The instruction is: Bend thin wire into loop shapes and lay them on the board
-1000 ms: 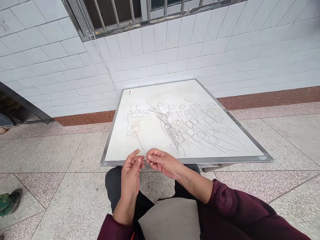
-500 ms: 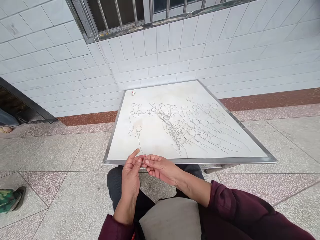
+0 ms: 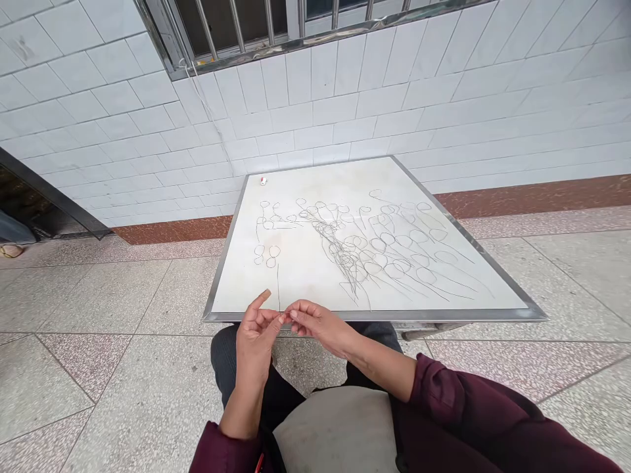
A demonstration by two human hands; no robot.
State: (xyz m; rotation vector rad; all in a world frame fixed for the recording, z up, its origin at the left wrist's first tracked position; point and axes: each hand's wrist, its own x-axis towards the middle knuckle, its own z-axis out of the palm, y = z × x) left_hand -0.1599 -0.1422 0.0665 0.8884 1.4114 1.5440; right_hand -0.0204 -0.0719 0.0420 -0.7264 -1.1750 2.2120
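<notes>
My left hand (image 3: 256, 335) pinches a thin dark wire (image 3: 278, 286) between thumb and fingers, just in front of the table's near edge. My right hand (image 3: 310, 322) is closed at the same spot, its fingertips meeting the left ones on the wire. The wire's free length points up and away over the white table top (image 3: 296, 282). Its lower end is hidden by my fingers. Beyond my hands lie small wire loops (image 3: 271, 256). To the right spreads a tangled pile of looped wires (image 3: 350, 256) with long straight tails.
A metal frame (image 3: 444, 316) edges the table. More looped wires (image 3: 280, 220) lie at its back left, and a small white and red object (image 3: 263, 180) sits in the far left corner. Behind stands a tiled wall (image 3: 325, 108) with a barred window (image 3: 246, 26).
The wire in my hands has swung more upright, and my fingertips have drawn closer together. At the far left, a camouflage trouser leg and shoe have gone out of view.
</notes>
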